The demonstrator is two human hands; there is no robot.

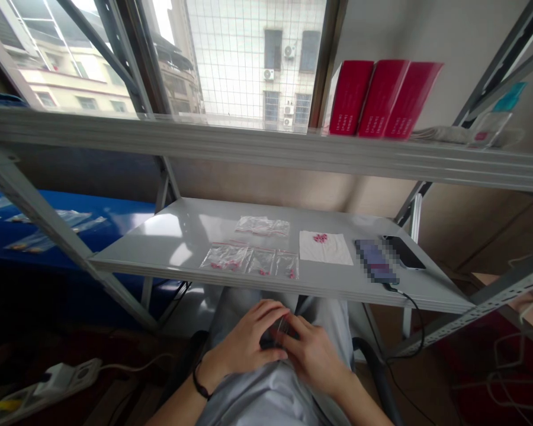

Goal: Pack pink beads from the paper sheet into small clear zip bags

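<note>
Above my lap, my left hand [246, 340] and my right hand [315, 355] meet, fingers curled and fingertips close together. Between them shows a sliver of a small clear plastic bag [281, 326], mostly covered by my fingers; its contents cannot be made out. On the grey shelf just beyond my hands lie several zip bags [225, 258] with small red pieces inside, among them one bag [262, 263] and another [288, 265] side by side. Further back rests a pile of clear bags [262, 225]. Loose red pieces [320, 238] sit on a white tissue [326, 253].
To the right lie a phone [375, 261] with a cable attached and a dark phone [404, 252]. The shelf's front edge [266, 287] runs above my knees. An upper shelf [249, 142] carries red boxes [384, 97]. A power strip [66, 381] is at lower left.
</note>
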